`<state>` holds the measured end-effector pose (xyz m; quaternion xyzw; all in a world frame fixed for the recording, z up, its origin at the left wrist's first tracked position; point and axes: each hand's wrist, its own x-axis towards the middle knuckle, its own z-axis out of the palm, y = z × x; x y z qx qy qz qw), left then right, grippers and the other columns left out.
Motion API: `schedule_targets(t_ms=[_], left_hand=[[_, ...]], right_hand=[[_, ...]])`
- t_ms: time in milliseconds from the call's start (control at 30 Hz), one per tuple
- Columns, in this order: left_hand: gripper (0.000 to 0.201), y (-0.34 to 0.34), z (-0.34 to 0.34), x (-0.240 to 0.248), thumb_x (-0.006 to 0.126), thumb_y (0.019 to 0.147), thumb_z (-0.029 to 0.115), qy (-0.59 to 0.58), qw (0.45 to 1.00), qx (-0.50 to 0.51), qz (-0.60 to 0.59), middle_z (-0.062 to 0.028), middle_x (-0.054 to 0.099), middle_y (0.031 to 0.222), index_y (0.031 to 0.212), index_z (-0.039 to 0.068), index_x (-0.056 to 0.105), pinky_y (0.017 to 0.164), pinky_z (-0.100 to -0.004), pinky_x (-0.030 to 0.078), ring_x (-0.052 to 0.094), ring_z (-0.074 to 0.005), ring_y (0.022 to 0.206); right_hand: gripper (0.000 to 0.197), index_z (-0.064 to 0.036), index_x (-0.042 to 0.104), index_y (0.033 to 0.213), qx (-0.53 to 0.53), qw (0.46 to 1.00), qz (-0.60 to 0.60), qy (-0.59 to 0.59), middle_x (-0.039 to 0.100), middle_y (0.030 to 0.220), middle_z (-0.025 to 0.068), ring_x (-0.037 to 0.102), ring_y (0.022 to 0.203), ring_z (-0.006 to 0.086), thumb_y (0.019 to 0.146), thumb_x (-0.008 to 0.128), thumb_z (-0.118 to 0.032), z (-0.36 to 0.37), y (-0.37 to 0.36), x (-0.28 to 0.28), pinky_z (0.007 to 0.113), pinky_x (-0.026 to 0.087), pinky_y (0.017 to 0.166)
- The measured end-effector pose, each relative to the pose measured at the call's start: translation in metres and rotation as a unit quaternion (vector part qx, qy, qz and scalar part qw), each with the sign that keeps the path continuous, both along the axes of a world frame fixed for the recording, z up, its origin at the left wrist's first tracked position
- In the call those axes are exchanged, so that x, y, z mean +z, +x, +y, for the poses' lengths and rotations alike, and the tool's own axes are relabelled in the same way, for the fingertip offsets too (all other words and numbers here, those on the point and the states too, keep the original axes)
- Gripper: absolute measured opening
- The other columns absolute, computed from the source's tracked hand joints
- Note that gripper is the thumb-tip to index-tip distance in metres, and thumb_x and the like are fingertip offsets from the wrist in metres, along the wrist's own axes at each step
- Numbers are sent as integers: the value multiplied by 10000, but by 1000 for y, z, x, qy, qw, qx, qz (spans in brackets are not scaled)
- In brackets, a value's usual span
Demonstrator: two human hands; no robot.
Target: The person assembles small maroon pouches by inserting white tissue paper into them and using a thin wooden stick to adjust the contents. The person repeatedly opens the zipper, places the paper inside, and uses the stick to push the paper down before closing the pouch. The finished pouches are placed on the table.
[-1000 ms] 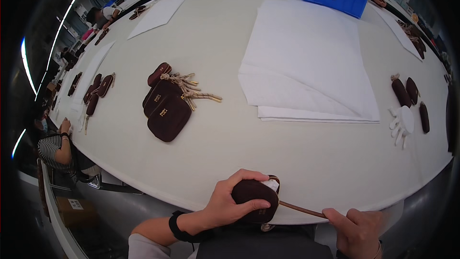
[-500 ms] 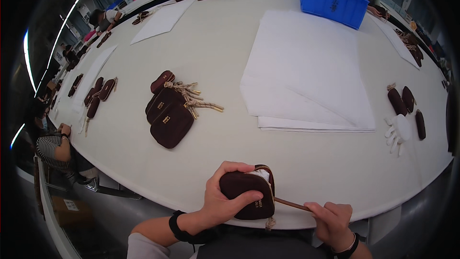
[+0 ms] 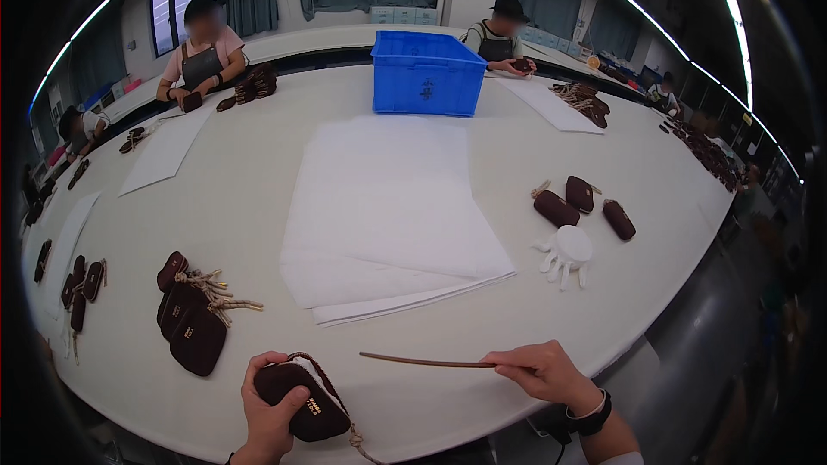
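Note:
My left hand point(image 3: 269, 409) is closed round a dark brown zip pouch point(image 3: 320, 413) at the table's near edge. The pouch's zip gapes along the top, and white stuffing or lining point(image 3: 312, 372) shows inside. A knotted cord pull hangs from its lower right end. In my right hand point(image 3: 538, 370), pinched between thumb and fingers, is a thin flat brown stick point(image 3: 422, 361). Its free tip points left, above the pouch and apart from it. Left of the pouch lie several overlapping brown pouches point(image 3: 200, 343) with knotted beige cord pulls.
White sheets point(image 3: 388, 207) are stacked mid-table, with a blue crate point(image 3: 426, 90) behind them. To the right lie brown pouches point(image 3: 556, 208) and a white glove point(image 3: 568, 245). Co-workers point(image 3: 205, 56) sit around the table's far side; more pouches point(image 3: 83, 288) lie far left.
The stick has come out of the pouch's opening and moved right, away from it. The head view has swung up and to the right. My left hand still holds the pouch.

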<state>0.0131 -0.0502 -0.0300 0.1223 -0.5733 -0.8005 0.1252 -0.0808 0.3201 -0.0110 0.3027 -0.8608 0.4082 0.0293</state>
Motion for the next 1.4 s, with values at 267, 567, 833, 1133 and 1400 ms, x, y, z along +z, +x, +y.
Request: schedule_targets(t_ms=[267,567,833,1133,1400], left_hand=[[555,-6,21,6,823,771,-28,74,997,-37,-7,-77,679,1021,1223,80,519,836,-333,590,682,-171,923],[478,-9,44,10,798,818,-25,88,989,-114,39,-99,670,1049,1156,89,481,837,-326,581,683,-176,944],[485,5,31,1,778,835,-17,118,987,-59,92,-100,659,1123,1239,64,521,888,-334,568,671,-185,1014],[503,8,18,-13,790,791,-9,100,982,-73,142,-127,639,1182,1217,67,535,914,-362,560,662,-224,1046],[637,6,25,-16,877,799,227,92,975,-99,177,-117,596,1187,1288,151,477,883,-456,600,655,-338,1110]], right_hand=[[449,-82,604,1349,-156,945,216,191,625,1226,157,610,1036,321,919,708,-161,27,-23,9,373,520,825],[555,-28,494,1445,125,987,44,-93,678,1122,150,673,960,287,947,687,-181,-112,54,-10,367,545,812],[429,-50,558,1298,105,982,-62,-143,735,991,128,729,752,243,920,737,-143,-123,64,-10,306,568,689],[378,-48,500,1281,195,948,-227,-109,713,997,120,705,908,227,981,672,-200,-116,52,-11,333,538,852],[348,-37,499,1264,239,771,-533,-254,626,995,63,641,847,159,1059,548,-314,-121,39,-7,319,531,795]])
